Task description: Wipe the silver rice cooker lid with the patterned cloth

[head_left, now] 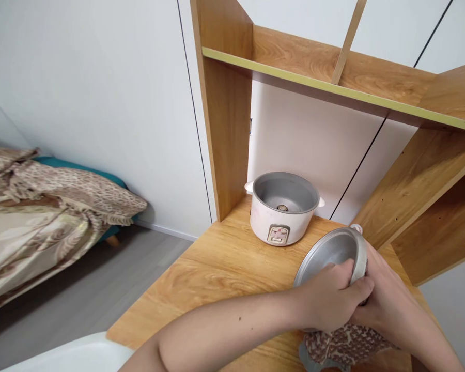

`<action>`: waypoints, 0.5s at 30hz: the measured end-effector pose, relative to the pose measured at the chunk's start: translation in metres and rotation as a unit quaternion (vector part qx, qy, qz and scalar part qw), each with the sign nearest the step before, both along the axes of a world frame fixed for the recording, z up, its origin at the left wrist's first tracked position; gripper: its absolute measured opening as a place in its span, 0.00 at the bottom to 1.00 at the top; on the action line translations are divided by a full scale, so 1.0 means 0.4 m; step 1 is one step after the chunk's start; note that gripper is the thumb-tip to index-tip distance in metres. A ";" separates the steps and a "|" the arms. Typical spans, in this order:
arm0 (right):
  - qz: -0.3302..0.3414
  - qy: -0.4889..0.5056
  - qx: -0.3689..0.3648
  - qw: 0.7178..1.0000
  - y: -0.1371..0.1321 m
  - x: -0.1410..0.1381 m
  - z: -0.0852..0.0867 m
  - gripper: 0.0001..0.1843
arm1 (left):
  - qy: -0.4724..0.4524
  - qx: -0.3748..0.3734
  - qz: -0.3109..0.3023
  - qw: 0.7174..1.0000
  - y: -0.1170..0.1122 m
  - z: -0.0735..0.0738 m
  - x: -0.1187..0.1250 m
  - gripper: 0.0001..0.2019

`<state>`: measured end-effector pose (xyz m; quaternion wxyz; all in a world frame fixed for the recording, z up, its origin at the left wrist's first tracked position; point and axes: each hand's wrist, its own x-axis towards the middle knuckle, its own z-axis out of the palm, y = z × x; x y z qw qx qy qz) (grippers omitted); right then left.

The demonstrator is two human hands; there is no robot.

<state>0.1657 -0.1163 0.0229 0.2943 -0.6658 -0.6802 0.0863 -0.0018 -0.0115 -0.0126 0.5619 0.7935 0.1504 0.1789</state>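
Observation:
A silver metal pot (pixel 318 254) is tilted over the right part of the wooden tabletop, its inside partly showing. My left hand (pixel 333 297) reaches across and is closed on the pot's near rim, fingers inside and thumb over the edge. Against the pot's outer right side, my right hand (pixel 387 294) is closed around a brown patterned cloth (pixel 344 343), which hangs below both hands. The right fingertips are mostly hidden. Behind them stands a white rice cooker body (pixel 263 219), lidless, with its heating base visible inside.
The wooden table (pixel 201 268) has an upright side panel (pixel 228 134) and a shelf (pixel 313 80) above the cooker. A white curved surface (pixel 81 354) adjoins the table's front left corner. Farther left is a bed with a patterned cover (pixel 73 188). A greyish object (pixel 308 359) shows partly below the cloth.

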 end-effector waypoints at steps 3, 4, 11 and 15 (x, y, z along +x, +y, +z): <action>-0.006 -0.003 -0.002 1.000 -0.001 0.002 -0.003 0.28 | 0.009 -0.008 -0.004 1.000 -0.004 0.009 -0.004 0.21; -0.009 -0.001 0.001 1.000 -0.002 0.003 -0.005 0.30 | 0.010 -0.010 -0.005 1.000 -0.006 0.012 -0.005 0.21; -0.001 0.017 -0.005 1.000 -0.001 0.009 -0.020 0.37 | 0.007 -0.009 -0.009 1.000 -0.009 0.019 -0.002 0.20; 0.001 0.018 0.013 1.000 -0.002 0.005 -0.019 0.32 | 0.004 -0.009 -0.004 1.000 -0.007 0.015 -0.002 0.20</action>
